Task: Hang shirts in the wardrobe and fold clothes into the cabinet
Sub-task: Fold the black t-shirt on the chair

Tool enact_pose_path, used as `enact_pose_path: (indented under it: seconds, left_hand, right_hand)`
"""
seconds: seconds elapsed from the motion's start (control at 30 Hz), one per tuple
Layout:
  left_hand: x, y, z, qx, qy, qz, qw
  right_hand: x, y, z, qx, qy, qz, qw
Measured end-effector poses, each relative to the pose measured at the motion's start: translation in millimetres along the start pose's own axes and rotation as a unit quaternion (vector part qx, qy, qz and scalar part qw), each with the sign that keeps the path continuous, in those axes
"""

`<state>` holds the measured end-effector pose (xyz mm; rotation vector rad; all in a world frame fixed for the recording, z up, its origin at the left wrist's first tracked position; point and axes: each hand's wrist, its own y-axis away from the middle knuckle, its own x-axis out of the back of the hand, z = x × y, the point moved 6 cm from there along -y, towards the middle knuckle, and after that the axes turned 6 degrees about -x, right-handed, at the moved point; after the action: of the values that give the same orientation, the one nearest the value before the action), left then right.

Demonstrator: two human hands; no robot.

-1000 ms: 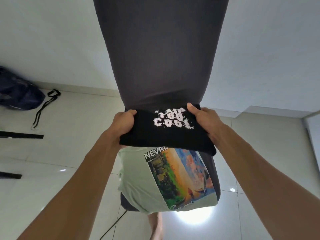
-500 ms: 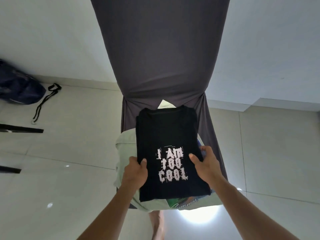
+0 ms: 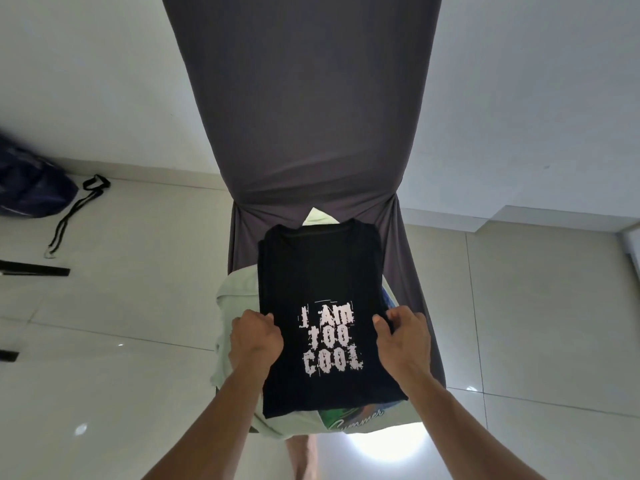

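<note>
The black shirt (image 3: 322, 299), folded to a tall rectangle, lies between the two hands on top of a pale green shirt (image 3: 239, 292), and both rest on the seat of a chair under a grey cover (image 3: 301, 109). The left hand (image 3: 256, 336) has its fingers curled round the shirt's near-left edge; the right hand (image 3: 403, 336) pinches the opposite edge, thumb on top.

Being soft cloth, light and limp, the shirt would likely sag and unfold if lifted by one side. The safer hold is probably at both long edges, or flat underneath with the green one.

Its long axis runs straight away from the hands toward the chair back, collar at the far end. The white lettering sits between the hands.
</note>
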<state>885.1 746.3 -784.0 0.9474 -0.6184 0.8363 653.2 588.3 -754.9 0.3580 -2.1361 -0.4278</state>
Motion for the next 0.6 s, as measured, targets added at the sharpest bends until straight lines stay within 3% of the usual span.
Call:
enact_pose_path:
  seconds: [0.13,0.3,0.43,0.6]
  left_hand:
    - [2.4,3.0,-7.7,0.043,0.004,-0.011,0.999]
    - [11.0,22.1,-6.4,0.052,0.035,-0.013,0.998]
    - [19.8,9.8,22.4,0.002,0.061,0.006,0.998]
    - [9.9,-33.2,45.4,0.029,0.117,-0.008,0.993]
  right_hand:
    - [2.5,8.7,-3.9,0.059,0.012,0.026,0.998]
    - [-7.9,9.5,-2.2,-0.002,0.018,-0.05,0.999]
    - [-7.0,-5.8,-21.4,-0.046,-0.043,-0.07,0.996]
    - [-16.3,-47.4,-49.2,-0.115,-0.131,-0.09,0.981]
